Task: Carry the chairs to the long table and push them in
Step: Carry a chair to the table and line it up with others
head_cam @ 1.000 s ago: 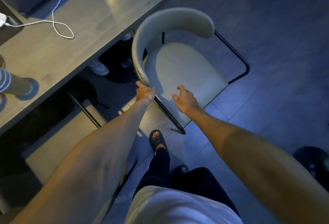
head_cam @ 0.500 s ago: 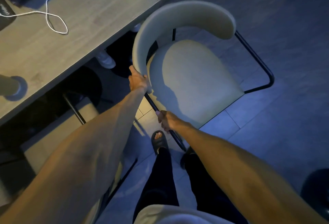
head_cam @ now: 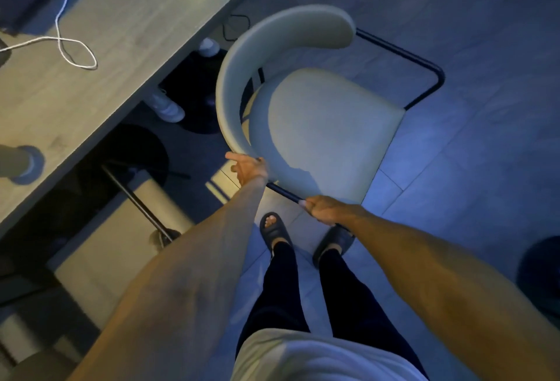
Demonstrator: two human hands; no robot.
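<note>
A chair (head_cam: 327, 126) with a beige seat, a curved beige backrest and a black tube frame stands on the tiled floor beside the long wooden table (head_cam: 127, 47). Its backrest faces the table edge and its seat points away to the right. My left hand (head_cam: 248, 165) holds the near end of the backrest, with one finger sticking out to the left. My right hand (head_cam: 327, 209) grips the black frame tube along the seat's near side. My sandalled feet stand just below the chair.
A second beige chair (head_cam: 121, 229) is tucked under the table at lower left. Another person's white shoes (head_cam: 166, 106) show under the table, and a sleeve (head_cam: 18, 162) rests on top. A white cable (head_cam: 72, 47) loops across the tabletop. A dark round object (head_cam: 542, 274) sits at the right edge.
My right hand dropped from above the seat and closed round the black frame tube. My left hand stayed at the backrest's end. My feet came closer to the chair.
</note>
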